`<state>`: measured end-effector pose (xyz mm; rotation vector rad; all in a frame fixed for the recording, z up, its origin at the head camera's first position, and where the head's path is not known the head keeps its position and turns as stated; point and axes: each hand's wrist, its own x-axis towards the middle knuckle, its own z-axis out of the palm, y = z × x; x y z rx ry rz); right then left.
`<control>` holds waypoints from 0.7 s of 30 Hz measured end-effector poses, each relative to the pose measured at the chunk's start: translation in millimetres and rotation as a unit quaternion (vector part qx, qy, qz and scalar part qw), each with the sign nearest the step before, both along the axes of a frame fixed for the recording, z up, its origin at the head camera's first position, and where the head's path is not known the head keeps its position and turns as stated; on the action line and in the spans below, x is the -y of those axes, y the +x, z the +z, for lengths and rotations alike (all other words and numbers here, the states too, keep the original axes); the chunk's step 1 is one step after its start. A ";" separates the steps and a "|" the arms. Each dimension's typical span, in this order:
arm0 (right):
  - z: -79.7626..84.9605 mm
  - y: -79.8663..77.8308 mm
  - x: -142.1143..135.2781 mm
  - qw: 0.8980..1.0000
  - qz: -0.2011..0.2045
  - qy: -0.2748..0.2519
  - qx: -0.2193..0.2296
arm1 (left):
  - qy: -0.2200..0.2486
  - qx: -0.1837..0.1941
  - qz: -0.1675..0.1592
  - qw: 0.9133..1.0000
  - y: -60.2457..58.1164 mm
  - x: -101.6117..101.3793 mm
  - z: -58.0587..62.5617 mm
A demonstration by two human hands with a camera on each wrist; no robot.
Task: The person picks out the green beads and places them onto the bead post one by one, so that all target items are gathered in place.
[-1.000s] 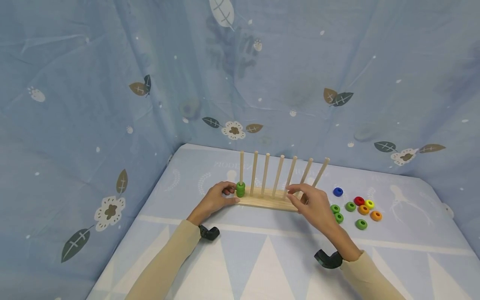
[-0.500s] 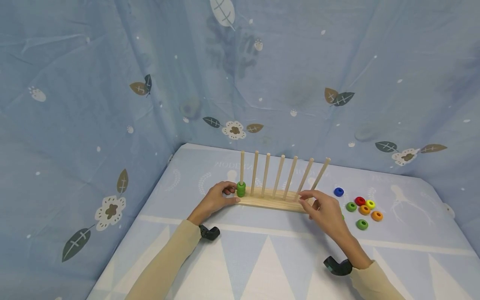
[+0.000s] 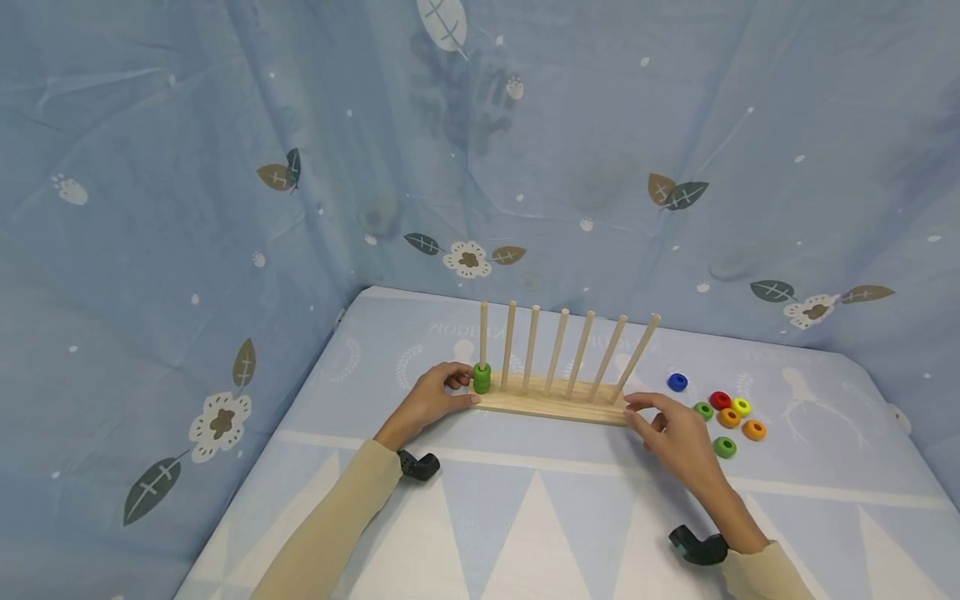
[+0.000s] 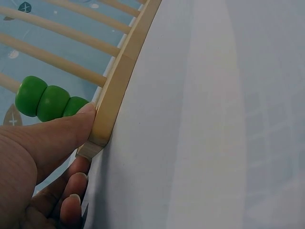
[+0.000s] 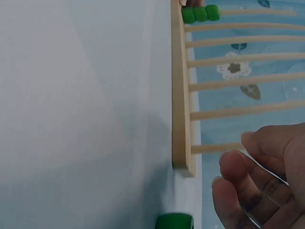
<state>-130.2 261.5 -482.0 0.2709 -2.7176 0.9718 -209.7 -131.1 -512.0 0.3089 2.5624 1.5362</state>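
Note:
A wooden peg rack (image 3: 555, 407) with several upright pegs stands on the table. Three green beads (image 4: 52, 98) are stacked on its leftmost peg. My left hand (image 3: 431, 397) holds the rack's left end, thumb on the front edge of the base and fingers curled round the end beside the beads. At the opposite end, my right hand (image 3: 675, 433) is held close to the last peg, thumb and fingers loosely bent and apart. Nothing shows between those fingers (image 5: 233, 164) in the right wrist view. Some green beads near it are hidden behind the hand.
Loose beads lie right of the rack: a blue bead (image 3: 678, 382), a red bead (image 3: 720, 400), a yellow bead (image 3: 742, 407), orange beads (image 3: 754, 430) and green beads (image 3: 725, 447). Patterned blue cloth (image 3: 585, 167) hangs behind the table (image 3: 540, 500) and at its left.
My right hand has moved right along the rack from its middle pegs to its right end. The left hand, the rack and the stacked green beads have kept their places.

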 end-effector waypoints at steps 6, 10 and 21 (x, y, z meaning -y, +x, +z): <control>-2.8 6.2 -16.9 1.000 -0.024 0.006 -0.006 | 0.001 0.001 0.000 1.000 -0.2 0.2 -0.1; -2.4 11.2 -28.0 0.999 -0.046 0.010 -0.005 | 0.000 -0.001 0.000 1.000 -0.8 0.2 -0.6; -6.7 23.5 -58.9 0.994 -0.099 0.018 0.038 | 0.002 0.005 0.001 1.000 -0.1 0.2 -0.4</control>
